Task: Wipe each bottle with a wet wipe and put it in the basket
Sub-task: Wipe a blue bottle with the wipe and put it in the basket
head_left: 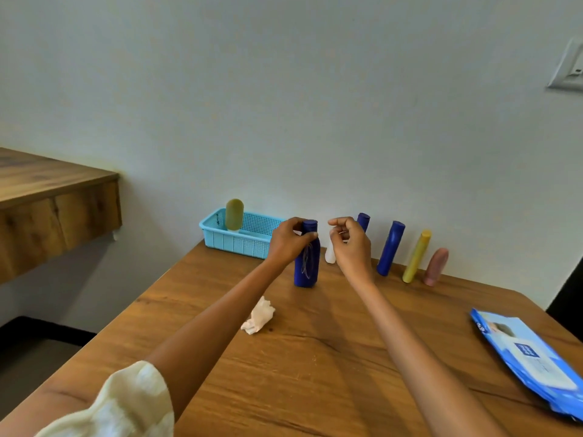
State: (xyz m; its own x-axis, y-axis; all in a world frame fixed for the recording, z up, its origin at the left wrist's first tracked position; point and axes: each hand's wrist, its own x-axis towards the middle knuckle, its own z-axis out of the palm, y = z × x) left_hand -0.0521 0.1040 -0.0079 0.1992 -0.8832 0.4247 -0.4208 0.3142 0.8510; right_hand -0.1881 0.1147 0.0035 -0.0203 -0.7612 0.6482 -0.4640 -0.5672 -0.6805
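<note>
At frame centre the left hand (288,242) curls its fingers (307,237) round the neck of an upright dark blue bottle (307,261), hiding part of its cap. The right hand (348,244), fingers loosely curled and holding nothing, covers most of a small white bottle (330,254) and another blue bottle (363,221). The wipes pack (530,357) is cut off lower right. A crumpled wet wipe (258,315) lies on open counter (315,357) below; the blue basket (239,239) sits at the counter's far left edge.
</note>
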